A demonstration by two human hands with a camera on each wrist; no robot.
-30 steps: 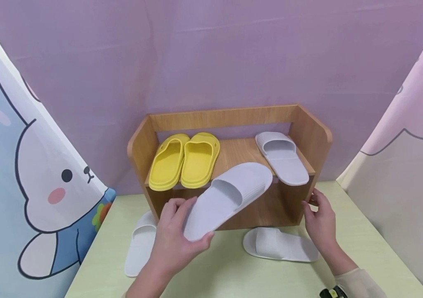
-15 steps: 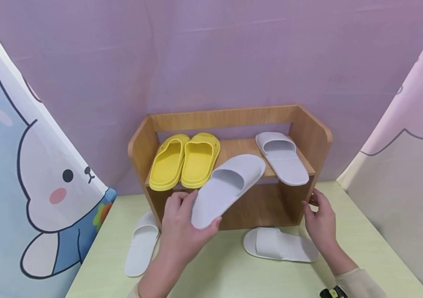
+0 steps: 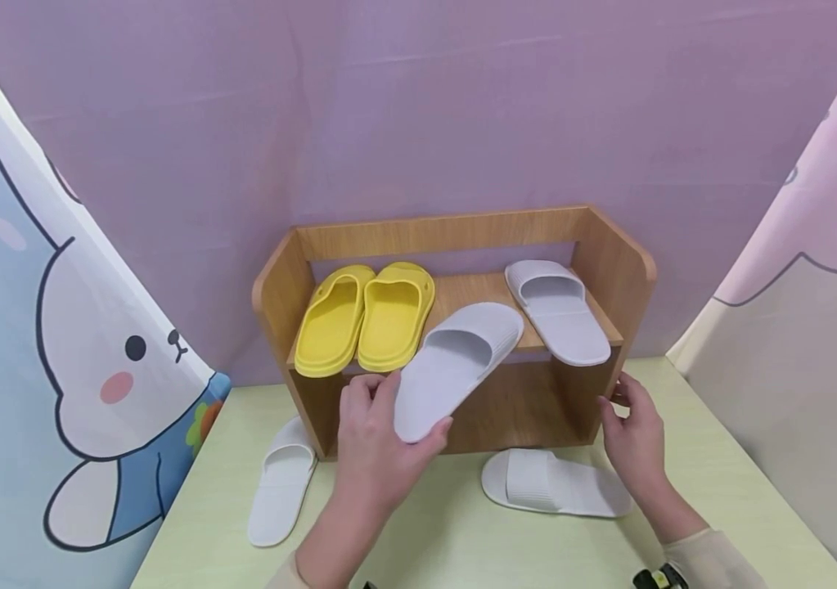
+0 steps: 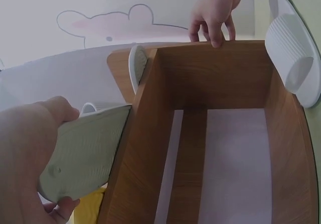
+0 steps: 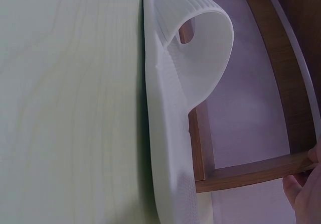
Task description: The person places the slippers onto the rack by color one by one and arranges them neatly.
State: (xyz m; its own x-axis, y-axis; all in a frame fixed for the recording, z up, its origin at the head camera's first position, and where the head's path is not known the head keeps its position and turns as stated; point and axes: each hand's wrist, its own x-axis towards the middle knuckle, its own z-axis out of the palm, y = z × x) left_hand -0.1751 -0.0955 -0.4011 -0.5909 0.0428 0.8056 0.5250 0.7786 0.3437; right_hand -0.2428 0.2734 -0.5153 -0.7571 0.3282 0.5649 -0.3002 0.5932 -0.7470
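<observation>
My left hand [image 3: 377, 446] pinches the heel end of a pale lavender-grey slipper [image 3: 429, 391], thumb on one side and fingers on the other. Its toe points up and right, overlapping the wooden shoe rack's upper shelf [image 3: 465, 296] in the head view. From the left wrist, the slipper's sole [image 4: 90, 151] shows beside the shelf board. My right hand [image 3: 635, 429] holds the front edge of the rack's right side panel [image 3: 618, 278]. A matching slipper [image 3: 565, 319] lies at the right end of the upper shelf, and a yellow pair [image 3: 362, 323] sits at the left end.
Two white slippers lie on the pale green table [image 3: 455, 532]: one slipper [image 3: 281, 491] by the rack's left front corner, another slipper [image 3: 554, 484] lying crosswise before its right side. The rack's lower compartment [image 3: 510, 405] opens toward me. A purple cloth [image 3: 433, 106] hangs behind.
My left hand has moved right and slightly forward, carrying the lavender-grey slipper toward the upper shelf's middle. My right hand stays on the rack's side panel.
</observation>
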